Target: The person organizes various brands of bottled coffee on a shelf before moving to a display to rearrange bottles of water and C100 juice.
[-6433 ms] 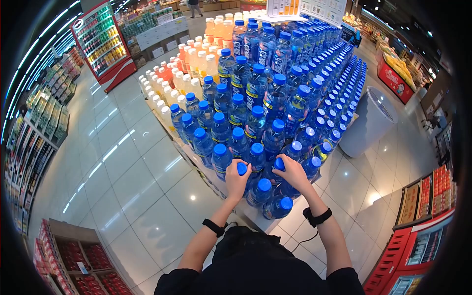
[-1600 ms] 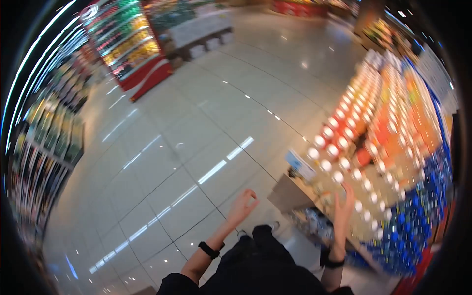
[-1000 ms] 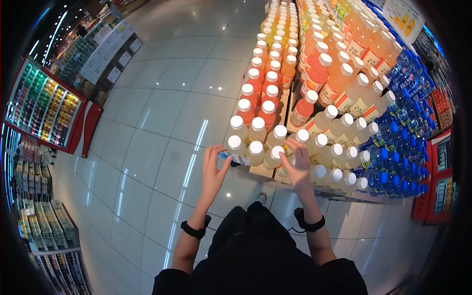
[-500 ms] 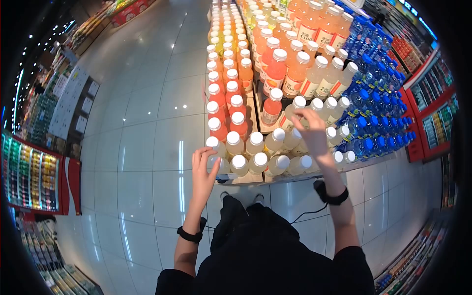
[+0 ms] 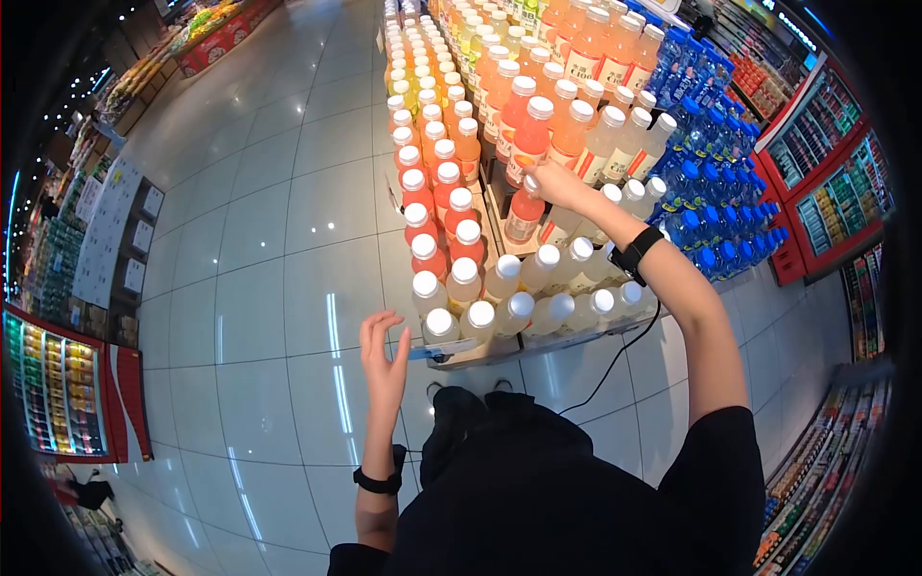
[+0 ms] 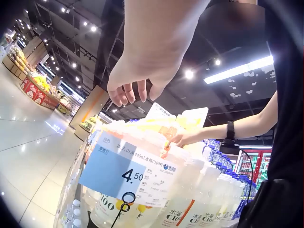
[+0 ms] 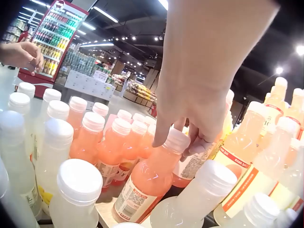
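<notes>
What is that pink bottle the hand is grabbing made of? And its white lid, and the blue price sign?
The pink bottle looks like clear, glossy plastic: the drink's colour shows through and light glints on it. Its white cap, pinched by the right hand, seems matte plastic. The blue price sign is probably printed card or paper in a holder; it is hard to tell.

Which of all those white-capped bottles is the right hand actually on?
The pink bottle standing alone in the gap of the display, tilted. The right hand pinches its white cap; the other bottles stand upright and untouched in rows.
</notes>
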`<state>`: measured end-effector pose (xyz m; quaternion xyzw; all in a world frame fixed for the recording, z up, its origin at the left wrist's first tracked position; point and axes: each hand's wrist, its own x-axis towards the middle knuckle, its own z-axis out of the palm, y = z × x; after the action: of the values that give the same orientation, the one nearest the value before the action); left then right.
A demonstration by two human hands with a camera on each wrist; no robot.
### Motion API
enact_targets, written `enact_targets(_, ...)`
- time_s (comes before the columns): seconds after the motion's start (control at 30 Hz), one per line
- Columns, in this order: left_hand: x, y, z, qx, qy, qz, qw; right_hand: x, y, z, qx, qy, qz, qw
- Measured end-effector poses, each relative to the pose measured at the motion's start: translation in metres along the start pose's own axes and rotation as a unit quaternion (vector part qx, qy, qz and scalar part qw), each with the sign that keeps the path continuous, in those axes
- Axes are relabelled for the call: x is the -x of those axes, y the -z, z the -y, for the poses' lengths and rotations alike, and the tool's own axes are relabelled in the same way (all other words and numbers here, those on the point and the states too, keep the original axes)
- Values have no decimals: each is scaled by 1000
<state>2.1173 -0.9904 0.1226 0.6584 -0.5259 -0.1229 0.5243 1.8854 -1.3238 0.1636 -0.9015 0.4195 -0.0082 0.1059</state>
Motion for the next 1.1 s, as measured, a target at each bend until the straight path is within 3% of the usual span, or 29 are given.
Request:
enact_targets(0.2,10,15,8,8,44,3,999,-7,2,-9,-26,54,6,998)
enact_targets(0.37,9,17,2,19,39,-4,999,-5,7,-14,-24,73,35,996)
enact_targets(0.5,4,14,0,7,20,4,1000,7,9,-10,-5,116,-1,993)
enact_targets(0.63,2,9,-7,0,18,23,1000,15,4,-13,-39,107,-11,993)
enact_targets(0.73,-1,4,-11,4,5,27,1000,19,6,-7,-21,54,21,998)
enact_targets(0.87,-3,0,-15,11,-7,20,1000,29,4,6,-22,37,-3,999)
enact_targets(0.97,-3,3,-12,13,-2,17,1000,33,2,6,-36,77,-63,994)
enact_targets(1.07,0,7,-10,11,2,15,1000,30,9,11,-8,27,-22,999)
enact_targets(1.1,0,9,-9,8,2,14,1000,28,7,9,9,38,-42,998)
